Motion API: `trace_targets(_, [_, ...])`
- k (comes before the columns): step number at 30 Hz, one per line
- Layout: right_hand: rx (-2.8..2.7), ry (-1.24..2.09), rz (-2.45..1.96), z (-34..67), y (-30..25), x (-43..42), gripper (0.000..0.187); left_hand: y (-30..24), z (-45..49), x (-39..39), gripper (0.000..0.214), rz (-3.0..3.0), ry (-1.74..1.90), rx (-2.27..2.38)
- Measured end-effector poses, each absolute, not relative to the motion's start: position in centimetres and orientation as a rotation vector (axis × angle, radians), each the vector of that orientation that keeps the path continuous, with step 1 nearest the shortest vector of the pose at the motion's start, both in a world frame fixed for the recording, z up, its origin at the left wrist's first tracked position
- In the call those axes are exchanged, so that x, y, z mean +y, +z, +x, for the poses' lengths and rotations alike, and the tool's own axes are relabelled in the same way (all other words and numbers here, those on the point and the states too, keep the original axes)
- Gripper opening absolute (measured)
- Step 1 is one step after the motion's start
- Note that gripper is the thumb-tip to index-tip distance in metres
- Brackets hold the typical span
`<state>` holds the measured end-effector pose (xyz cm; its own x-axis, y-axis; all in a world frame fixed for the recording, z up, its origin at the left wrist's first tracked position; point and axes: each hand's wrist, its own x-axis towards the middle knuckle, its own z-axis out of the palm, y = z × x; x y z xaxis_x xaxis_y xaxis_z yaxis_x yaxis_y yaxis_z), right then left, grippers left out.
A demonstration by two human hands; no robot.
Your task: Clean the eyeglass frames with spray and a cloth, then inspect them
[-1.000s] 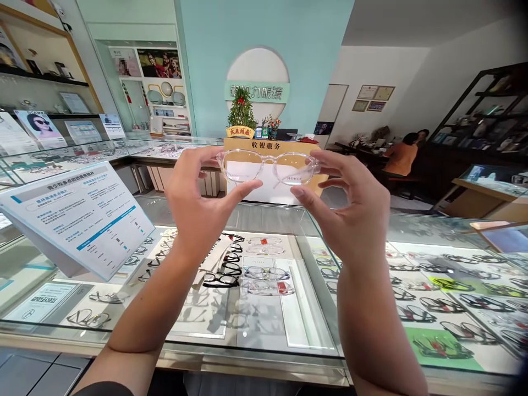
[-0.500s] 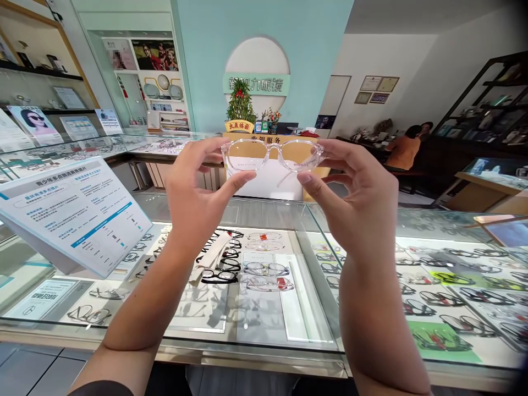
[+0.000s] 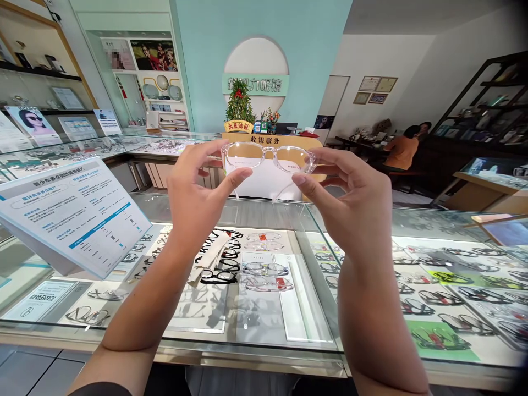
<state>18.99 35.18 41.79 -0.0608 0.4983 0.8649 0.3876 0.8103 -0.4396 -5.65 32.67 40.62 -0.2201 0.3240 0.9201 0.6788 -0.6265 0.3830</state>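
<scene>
A pair of clear-framed eyeglasses (image 3: 270, 149) is held up in the air above a glass display case, lenses facing me. My left hand (image 3: 202, 184) pinches its left end between thumb and fingers. At the other end, my right hand (image 3: 350, 198) grips the frame the same way. Printing shows on both lenses, and the thin clear temples hang down behind them. Some fingers of each hand are hidden behind the frame and palms.
Below lies the glass display case (image 3: 264, 346) with rows of eyeglasses and a beige cloth strip (image 3: 214, 256). A tilted printed sign (image 3: 78, 214) stands on the left. Farther back are a counter with a plant (image 3: 239, 104) and a seated person in orange (image 3: 404, 151).
My right hand has shifted slightly left and the eyeglasses have tilted, their right end a little lower and the temples hanging further down. Both hands keep their hold.
</scene>
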Motion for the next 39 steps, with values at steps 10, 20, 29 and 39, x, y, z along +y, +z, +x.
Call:
trace_targets(10, [-1.683, 0.028, -0.679, 19.1, 41.9, 35.1, 0.037, 40.2, -5.8, 33.2, 0.047, -1.789, -1.986, -1.225])
trace_targets(20, [-1.690, -0.020, -0.678, 19.0, 42.2, 34.2, 0.032, 40.2, -6.2, 33.5, 0.046, -1.841, -2.089, -1.219])
trace_targets(29, [-1.698, -0.099, -0.655, 19.0, 42.3, 33.9, 0.033, 40.0, -6.5, 33.9, 0.047, -1.903, -2.080, -1.189])
trace_targets(39, [-1.730, 0.007, -0.675, 19.2, 42.0, 34.5, 0.037, 40.2, -5.8, 33.3, 0.048, -1.766, -1.989, -1.157])
